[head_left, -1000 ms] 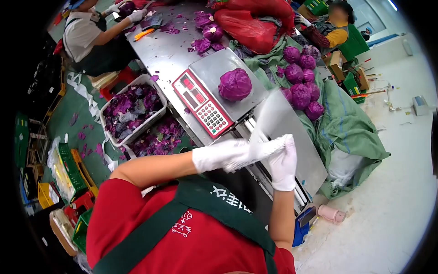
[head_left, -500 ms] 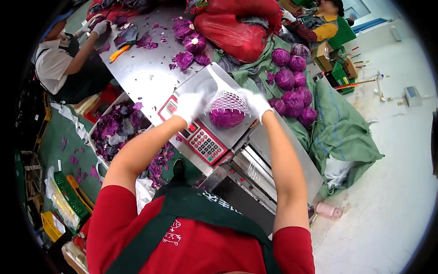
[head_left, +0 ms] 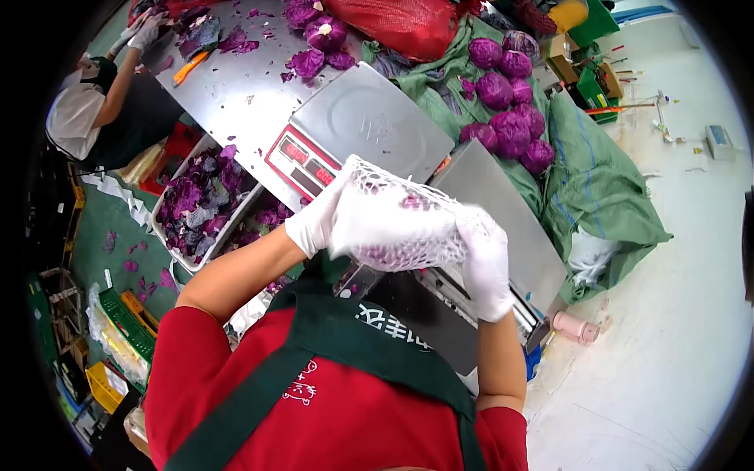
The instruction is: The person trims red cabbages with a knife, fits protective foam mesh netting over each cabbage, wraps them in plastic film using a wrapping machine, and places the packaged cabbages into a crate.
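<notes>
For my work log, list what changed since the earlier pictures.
The purple cabbage, bare on the scale, then partly netted, has come off toward the body, inside white net between left hand and right hand. Unmoved: green sack, loose cabbages.

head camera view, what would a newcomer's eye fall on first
Likely the white netting, with purple showing through its mesh, held between the gloved right hand and left hand in front of the green apron. Next, the purple cabbages clustered on green sacking to the right of the scale, and the red mesh sack at the top.
</notes>
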Action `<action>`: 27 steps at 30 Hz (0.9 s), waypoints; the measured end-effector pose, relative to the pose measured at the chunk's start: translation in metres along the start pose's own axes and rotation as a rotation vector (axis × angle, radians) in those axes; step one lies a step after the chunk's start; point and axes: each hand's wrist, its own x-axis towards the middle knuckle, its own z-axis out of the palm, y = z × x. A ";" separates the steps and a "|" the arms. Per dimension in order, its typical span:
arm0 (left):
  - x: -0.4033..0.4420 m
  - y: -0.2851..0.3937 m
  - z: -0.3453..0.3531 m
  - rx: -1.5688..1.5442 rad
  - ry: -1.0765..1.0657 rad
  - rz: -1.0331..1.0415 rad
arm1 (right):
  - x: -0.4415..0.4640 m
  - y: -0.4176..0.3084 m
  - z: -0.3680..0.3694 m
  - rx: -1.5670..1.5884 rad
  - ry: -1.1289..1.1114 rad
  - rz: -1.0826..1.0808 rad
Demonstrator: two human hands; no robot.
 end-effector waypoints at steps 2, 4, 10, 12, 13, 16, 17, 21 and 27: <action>-0.008 -0.013 -0.009 -0.015 0.000 -0.010 | -0.027 0.009 -0.024 0.227 -0.326 0.232; 0.005 -0.031 -0.029 0.119 0.037 0.099 | -0.058 0.013 -0.029 0.262 -0.481 0.361; -0.005 -0.116 0.008 0.006 -0.140 0.184 | -0.094 0.079 -0.090 0.168 -0.132 0.100; 0.002 -0.141 0.005 0.057 -0.031 0.215 | -0.116 0.111 -0.093 -0.016 -0.004 0.172; 0.007 -0.152 -0.003 -0.011 -0.126 0.212 | -0.134 0.117 -0.084 0.042 0.053 0.087; 0.026 -0.188 0.021 0.077 -0.153 0.218 | -0.182 0.097 -0.075 0.697 0.010 0.162; 0.037 -0.197 0.021 0.169 -0.087 0.223 | -0.188 0.103 -0.082 0.714 -0.013 0.170; 0.050 -0.219 0.045 0.688 0.162 0.783 | -0.193 0.087 -0.125 0.916 0.051 0.162; 0.111 -0.227 0.093 1.229 -0.084 0.681 | -0.116 0.061 -0.200 0.859 0.056 0.021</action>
